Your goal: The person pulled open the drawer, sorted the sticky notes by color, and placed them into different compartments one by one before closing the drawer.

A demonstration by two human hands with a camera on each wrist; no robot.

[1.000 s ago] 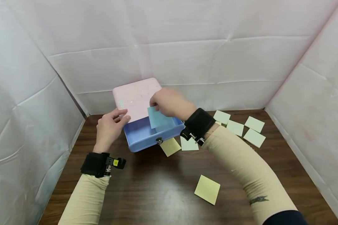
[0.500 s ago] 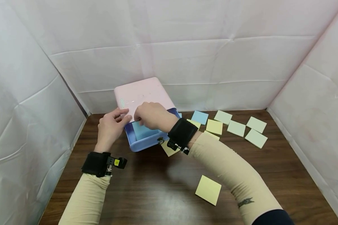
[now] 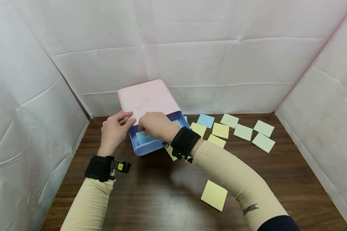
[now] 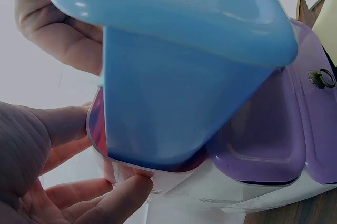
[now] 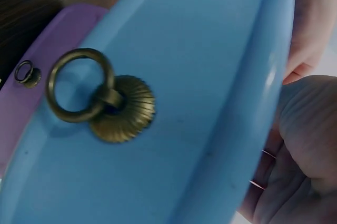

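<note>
Box at table's back left, drawer pulled out before it, notes scattered to its right, one note nearer front

A small pink box stands at the counter's far-left end, about 11 o'clock; its blue drawer is pulled out toward 6 o'clock, with a brass ring pull on its front; a blue paper square lies flat inside the drawer, partly hidden.
</note>
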